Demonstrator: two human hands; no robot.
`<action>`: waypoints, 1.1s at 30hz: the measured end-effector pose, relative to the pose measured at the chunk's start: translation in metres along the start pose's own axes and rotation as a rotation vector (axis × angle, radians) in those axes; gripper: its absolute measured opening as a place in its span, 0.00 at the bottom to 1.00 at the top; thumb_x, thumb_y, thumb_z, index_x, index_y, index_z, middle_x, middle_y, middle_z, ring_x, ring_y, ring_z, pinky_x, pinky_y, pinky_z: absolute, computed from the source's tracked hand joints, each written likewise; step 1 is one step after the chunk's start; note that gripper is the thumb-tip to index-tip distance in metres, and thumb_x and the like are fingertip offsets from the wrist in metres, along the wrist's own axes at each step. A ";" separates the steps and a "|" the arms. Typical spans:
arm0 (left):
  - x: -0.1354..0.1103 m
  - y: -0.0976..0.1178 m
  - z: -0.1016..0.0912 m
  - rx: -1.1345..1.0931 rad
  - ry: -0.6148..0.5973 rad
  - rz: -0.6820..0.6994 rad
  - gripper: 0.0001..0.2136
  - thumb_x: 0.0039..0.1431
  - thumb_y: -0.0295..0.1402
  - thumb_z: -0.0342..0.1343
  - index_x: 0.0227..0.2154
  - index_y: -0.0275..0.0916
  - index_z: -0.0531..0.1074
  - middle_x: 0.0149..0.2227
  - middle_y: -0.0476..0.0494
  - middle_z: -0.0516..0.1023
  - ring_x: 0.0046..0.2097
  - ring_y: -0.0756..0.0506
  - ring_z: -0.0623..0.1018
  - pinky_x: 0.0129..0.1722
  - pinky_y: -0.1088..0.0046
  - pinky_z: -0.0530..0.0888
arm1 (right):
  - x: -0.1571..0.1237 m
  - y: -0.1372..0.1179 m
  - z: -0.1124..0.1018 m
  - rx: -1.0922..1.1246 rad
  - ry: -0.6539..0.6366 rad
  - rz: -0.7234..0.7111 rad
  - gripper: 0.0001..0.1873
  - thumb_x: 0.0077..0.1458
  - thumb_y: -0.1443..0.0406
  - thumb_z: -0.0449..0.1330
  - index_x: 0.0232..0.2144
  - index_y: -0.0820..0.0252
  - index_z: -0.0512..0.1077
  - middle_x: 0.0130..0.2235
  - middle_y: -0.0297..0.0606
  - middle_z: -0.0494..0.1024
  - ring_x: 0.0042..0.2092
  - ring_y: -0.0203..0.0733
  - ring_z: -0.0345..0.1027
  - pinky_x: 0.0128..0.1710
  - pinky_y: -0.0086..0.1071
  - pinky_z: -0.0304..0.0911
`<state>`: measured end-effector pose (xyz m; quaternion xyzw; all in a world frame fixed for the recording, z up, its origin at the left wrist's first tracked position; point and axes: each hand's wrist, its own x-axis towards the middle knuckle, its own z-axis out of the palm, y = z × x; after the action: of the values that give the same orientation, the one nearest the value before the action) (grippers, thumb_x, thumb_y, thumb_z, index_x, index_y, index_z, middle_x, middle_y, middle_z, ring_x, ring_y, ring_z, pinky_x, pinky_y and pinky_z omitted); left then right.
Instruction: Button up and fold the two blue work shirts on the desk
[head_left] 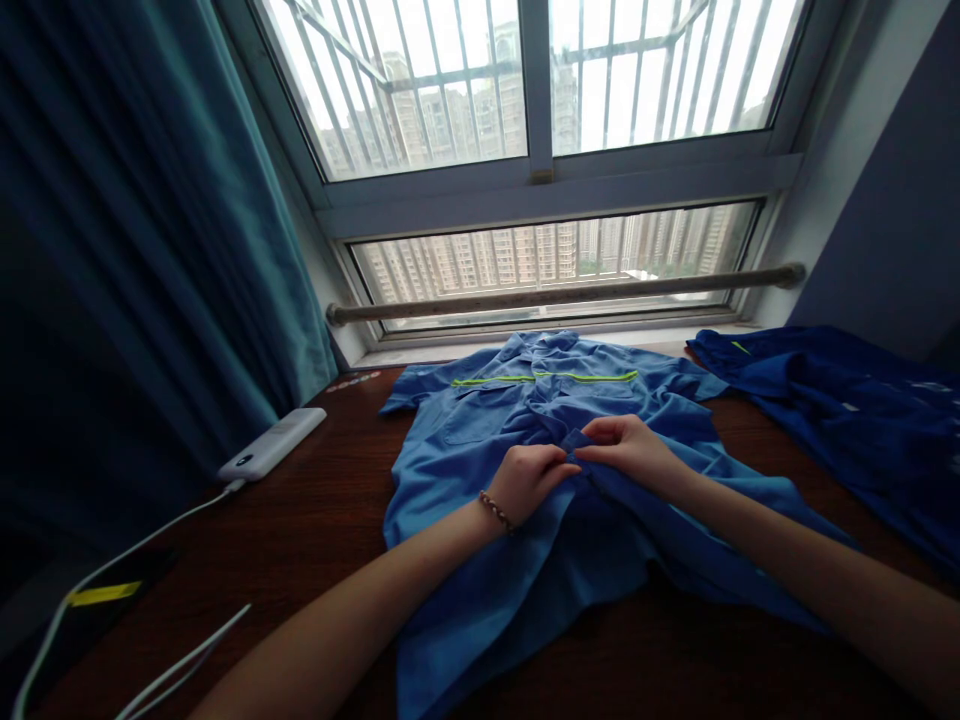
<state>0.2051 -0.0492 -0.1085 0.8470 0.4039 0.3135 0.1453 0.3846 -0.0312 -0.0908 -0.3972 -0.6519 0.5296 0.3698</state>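
Note:
A light blue short-sleeved shirt [480, 470] with a yellow-green stripe across its chest lies spread on the dark wooden table, collar toward the window. My left hand [529, 480], with a braided bracelet at the wrist, pinches the shirt's front edge near its middle. Right beside it, my right hand [626, 450] has thumb and fingers closed on the facing front edge. Both sets of fingertips nearly meet, and the cloth there is lifted and creased. Any button between them is too small to make out. Below my hands the lower front panels hang apart.
Darker blue clothing [840, 420] lies at the right. On the left sit a white power bank [274, 443] with a plugged-in white cable [150, 548] and a yellow strip [103, 594]. A curtain [150, 200] hangs left; a rail [570, 295] crosses the window behind.

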 end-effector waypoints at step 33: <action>-0.002 -0.013 0.008 0.454 0.019 0.354 0.14 0.60 0.36 0.40 0.25 0.34 0.65 0.24 0.46 0.68 0.27 0.50 0.68 0.28 0.74 0.65 | 0.002 0.010 0.002 0.026 -0.085 0.196 0.12 0.37 0.62 0.62 0.26 0.65 0.71 0.20 0.30 0.68 0.20 0.28 0.57 0.19 0.22 0.51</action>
<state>0.2019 -0.0428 -0.1221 0.9123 0.3108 0.2434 -0.1087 0.3831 -0.0291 -0.1013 -0.4313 -0.6180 0.5882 0.2933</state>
